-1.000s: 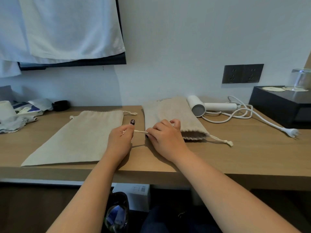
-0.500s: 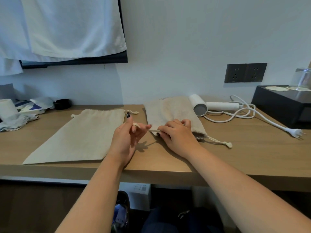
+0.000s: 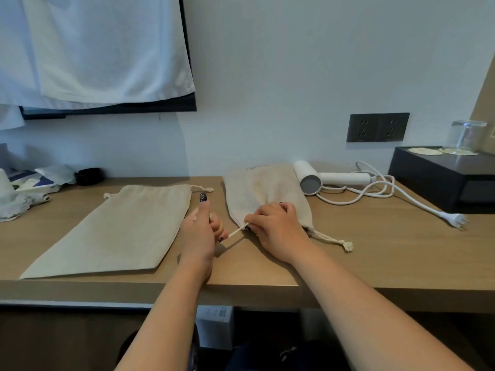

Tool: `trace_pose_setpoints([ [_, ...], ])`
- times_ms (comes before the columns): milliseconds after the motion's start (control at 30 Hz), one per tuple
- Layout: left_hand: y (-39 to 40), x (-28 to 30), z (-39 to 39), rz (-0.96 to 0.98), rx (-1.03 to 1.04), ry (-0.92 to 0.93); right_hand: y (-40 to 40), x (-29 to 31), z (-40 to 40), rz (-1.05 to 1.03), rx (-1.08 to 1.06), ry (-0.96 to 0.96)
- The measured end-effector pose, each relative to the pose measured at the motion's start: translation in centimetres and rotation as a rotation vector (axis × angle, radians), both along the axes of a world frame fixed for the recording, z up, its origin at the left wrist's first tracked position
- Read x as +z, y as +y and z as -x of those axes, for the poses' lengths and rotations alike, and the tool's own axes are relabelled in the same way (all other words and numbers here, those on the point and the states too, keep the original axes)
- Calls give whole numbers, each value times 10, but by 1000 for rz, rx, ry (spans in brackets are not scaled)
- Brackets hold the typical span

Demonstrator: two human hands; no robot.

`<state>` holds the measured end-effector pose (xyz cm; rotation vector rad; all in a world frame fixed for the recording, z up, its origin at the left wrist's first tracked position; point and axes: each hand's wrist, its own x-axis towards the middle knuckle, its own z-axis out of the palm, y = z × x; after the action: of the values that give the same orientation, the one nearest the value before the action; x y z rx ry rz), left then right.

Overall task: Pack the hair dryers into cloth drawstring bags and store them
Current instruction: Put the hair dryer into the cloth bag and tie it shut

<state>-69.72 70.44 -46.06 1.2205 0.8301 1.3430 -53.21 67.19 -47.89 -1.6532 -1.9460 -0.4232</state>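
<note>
A bulging beige drawstring bag (image 3: 263, 188) lies in the middle of the wooden desk (image 3: 375, 245), its gathered mouth toward me. My right hand (image 3: 276, 226) grips that mouth. My left hand (image 3: 199, 231) holds the bag's left drawstring (image 3: 237, 231), which runs taut between both hands. The right cord with its knot (image 3: 345, 246) trails on the desk. A flat, empty bag (image 3: 120, 228) lies to the left. A white hair dryer (image 3: 332, 180) with a loose cable and plug (image 3: 455, 219) rests behind on the right.
A black box (image 3: 439, 175) with an upturned glass (image 3: 467, 136) and coasters stands at the far right. A dark wall socket (image 3: 377, 127) sits above the dryer. Cloths, packets and a small black object (image 3: 88, 175) clutter the far left. White towels (image 3: 101, 46) hang above.
My left hand has drawn the string back toward the desk's front edge and turned thumb up. My right hand stays on the bag's mouth, which looks more gathered.
</note>
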Motion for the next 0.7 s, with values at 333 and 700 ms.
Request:
trace_pose_setpoints([
  [333, -3, -4, -2, -58, 148, 519, -29, 0, -11, -19, 1, 71],
  [700, -14, -17, -48, -1044, 84, 1233, -76, 5, -61, 185, -378, 309],
])
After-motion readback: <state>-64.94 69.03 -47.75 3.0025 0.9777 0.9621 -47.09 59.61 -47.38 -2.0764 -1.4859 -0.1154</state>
